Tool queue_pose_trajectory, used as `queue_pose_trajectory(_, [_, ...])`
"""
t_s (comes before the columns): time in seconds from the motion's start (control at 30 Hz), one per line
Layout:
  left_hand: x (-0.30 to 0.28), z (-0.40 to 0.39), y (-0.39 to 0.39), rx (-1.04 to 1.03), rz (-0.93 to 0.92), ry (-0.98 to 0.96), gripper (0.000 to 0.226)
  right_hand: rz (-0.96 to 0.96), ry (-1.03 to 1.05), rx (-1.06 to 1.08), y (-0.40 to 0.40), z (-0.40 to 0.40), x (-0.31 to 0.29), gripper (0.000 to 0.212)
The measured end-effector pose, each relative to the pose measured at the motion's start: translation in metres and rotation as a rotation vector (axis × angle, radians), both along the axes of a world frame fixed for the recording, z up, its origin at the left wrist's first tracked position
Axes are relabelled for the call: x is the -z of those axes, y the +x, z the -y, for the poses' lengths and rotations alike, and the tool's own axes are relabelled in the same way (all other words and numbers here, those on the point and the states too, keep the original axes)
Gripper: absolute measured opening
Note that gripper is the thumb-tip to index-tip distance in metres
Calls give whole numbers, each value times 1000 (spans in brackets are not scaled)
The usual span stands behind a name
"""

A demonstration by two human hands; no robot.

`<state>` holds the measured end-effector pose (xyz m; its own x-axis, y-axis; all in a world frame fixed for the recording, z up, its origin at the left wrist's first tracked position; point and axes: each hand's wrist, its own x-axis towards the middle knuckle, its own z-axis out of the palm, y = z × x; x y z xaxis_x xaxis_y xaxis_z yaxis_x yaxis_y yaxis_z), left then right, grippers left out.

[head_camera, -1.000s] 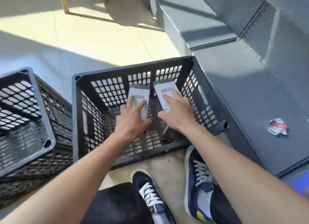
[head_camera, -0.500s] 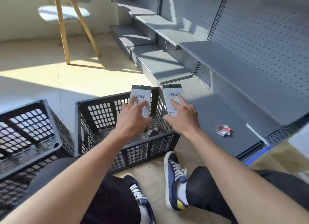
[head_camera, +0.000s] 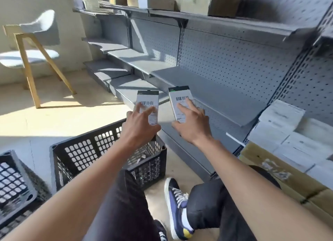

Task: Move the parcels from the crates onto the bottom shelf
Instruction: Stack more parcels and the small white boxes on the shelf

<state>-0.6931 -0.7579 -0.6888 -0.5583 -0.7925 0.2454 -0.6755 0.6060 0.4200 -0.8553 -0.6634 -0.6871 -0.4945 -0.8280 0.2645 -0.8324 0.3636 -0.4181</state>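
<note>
You have two labelled parcels, left one [head_camera: 148, 105] and right one [head_camera: 181, 104], one per hand; two black crates, centre [head_camera: 90, 150] and lower left [head_camera: 14, 183]; one chair [head_camera: 34, 42] upper left.

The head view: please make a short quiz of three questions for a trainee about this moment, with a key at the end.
1. True or false: each hand holds one parcel, the left hand its own parcel and the right hand the other.
2. Where are the two parcels now? A) lying in the black crate B) held up above the crate, in front of the grey shelves C) on the chair
3. Fill in: each parcel's white label shows a printed ____.

Key
1. True.
2. B.
3. Barcode.
</note>
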Motion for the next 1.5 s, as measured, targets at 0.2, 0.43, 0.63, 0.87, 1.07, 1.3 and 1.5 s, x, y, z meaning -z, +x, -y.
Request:
queue_pose_trajectory(0.2, [-23,-19,-52,93,-13,-4,68,-37,-42,149,-44,-47,-24,68])
queue_pose_trajectory(0.43, [-33,-60,-113,258,11,-2,66,-60,-41,300,-80,-115,-30,60])
queue_pose_trajectory(0.63, [-48,-111,-160,403,-25,-22,68,-26,-56,420,-105,-180,-39,65])
queue_pose_trajectory(0.87, [-50,-189,-217,573,2,-5,69,38,-46,583,-129,-265,-35,69])
queue_pose_trajectory(1.07, [-44,-252,-268,702,38,-19,64,61,-41,694,-150,-336,-34,62])
queue_pose_trajectory(1.3, [-35,-314,-320,816,78,-2,61,126,-19,782,-178,-397,-26,70])
queue_pose_trajectory(1.5, [-30,-348,-352,845,104,-6,56,163,-37,817,-198,-421,-17,67])
